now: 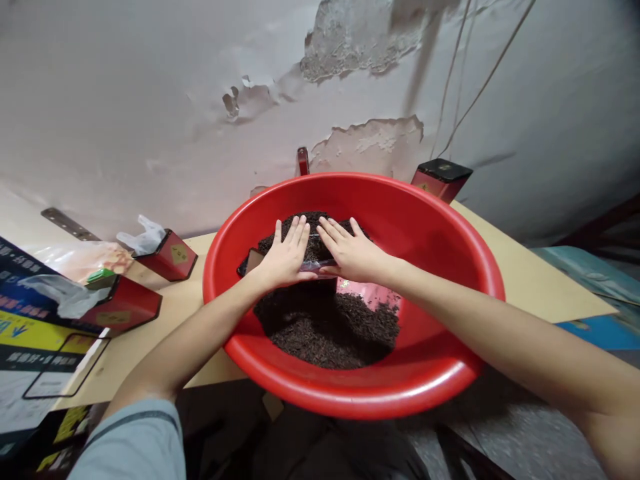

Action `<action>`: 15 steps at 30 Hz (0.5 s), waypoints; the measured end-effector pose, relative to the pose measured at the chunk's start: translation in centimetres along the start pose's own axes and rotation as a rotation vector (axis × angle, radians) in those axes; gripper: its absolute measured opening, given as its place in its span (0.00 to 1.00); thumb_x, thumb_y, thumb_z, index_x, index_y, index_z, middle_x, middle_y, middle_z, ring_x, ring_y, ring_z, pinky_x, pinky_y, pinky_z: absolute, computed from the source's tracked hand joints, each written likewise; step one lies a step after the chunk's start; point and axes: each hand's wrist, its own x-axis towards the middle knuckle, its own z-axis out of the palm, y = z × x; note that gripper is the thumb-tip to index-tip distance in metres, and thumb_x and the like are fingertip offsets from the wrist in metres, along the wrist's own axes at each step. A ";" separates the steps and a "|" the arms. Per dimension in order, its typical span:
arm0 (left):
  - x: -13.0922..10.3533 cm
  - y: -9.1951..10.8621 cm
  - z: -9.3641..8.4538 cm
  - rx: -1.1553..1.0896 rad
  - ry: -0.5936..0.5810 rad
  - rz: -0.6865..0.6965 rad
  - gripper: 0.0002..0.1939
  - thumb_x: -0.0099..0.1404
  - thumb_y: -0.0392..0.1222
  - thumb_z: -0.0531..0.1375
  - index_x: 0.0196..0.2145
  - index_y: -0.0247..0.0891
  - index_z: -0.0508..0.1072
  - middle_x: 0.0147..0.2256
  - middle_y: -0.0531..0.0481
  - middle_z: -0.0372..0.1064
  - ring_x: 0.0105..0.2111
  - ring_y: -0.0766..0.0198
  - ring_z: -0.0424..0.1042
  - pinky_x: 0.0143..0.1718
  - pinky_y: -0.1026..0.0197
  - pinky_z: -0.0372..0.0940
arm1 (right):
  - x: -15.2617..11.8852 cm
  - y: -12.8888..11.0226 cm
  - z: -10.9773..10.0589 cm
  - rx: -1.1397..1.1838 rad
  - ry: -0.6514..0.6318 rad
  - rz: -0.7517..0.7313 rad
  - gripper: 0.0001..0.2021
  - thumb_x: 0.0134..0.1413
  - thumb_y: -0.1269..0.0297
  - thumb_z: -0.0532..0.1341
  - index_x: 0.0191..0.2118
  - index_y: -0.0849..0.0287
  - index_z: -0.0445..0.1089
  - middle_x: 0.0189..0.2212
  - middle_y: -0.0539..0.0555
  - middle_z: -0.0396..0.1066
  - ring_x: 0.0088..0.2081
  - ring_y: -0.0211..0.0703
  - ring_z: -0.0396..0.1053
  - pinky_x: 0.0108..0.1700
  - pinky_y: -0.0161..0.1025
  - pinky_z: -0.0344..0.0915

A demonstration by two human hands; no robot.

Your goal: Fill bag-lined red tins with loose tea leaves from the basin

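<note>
Red basin (350, 400) on pale table (540, 280), peeling wall (150, 100) behind.
Hands (286, 259) (353, 255) open, fingers straight, thumbs nearly meeting above dark flakes (320, 343).

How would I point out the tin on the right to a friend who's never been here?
Find the big red basin, then follow its rim to the far right. Just behind it, near the wall, is a red tin. It shows a flat black top, while the other two tins, over on the left, have plastic bags at their tops.
</note>
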 end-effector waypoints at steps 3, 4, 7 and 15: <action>-0.2 0.2 0.3 -0.011 -0.111 0.031 0.60 0.65 0.62 0.65 0.75 0.16 0.41 0.74 0.19 0.27 0.76 0.35 0.29 0.71 0.27 0.26 | -0.2 0.0 0.5 0.033 -0.082 -0.097 0.45 0.62 0.48 0.64 0.75 0.68 0.51 0.75 0.74 0.44 0.75 0.72 0.45 0.70 0.78 0.41; -0.2 0.2 0.4 -0.017 -0.120 0.030 0.60 0.66 0.62 0.65 0.75 0.17 0.41 0.74 0.19 0.28 0.76 0.35 0.29 0.71 0.26 0.26 | -0.3 0.1 0.7 0.042 -0.080 -0.103 0.45 0.62 0.48 0.63 0.75 0.69 0.51 0.75 0.74 0.44 0.75 0.72 0.46 0.71 0.77 0.41; -0.1 -0.3 0.8 -0.021 -0.073 0.020 0.59 0.67 0.62 0.63 0.76 0.19 0.38 0.74 0.20 0.25 0.76 0.35 0.27 0.70 0.25 0.26 | -0.2 0.5 1.2 0.069 -0.031 -0.100 0.45 0.63 0.46 0.62 0.76 0.69 0.50 0.75 0.74 0.42 0.75 0.72 0.45 0.71 0.75 0.43; -0.3 0.2 0.5 -0.055 -0.070 0.135 0.57 0.66 0.61 0.64 0.76 0.22 0.42 0.75 0.24 0.30 0.77 0.41 0.32 0.73 0.35 0.24 | -0.2 2.2 0.7 0.151 -0.060 -0.094 0.47 0.59 0.41 0.63 0.75 0.65 0.53 0.74 0.70 0.49 0.74 0.70 0.49 0.72 0.71 0.46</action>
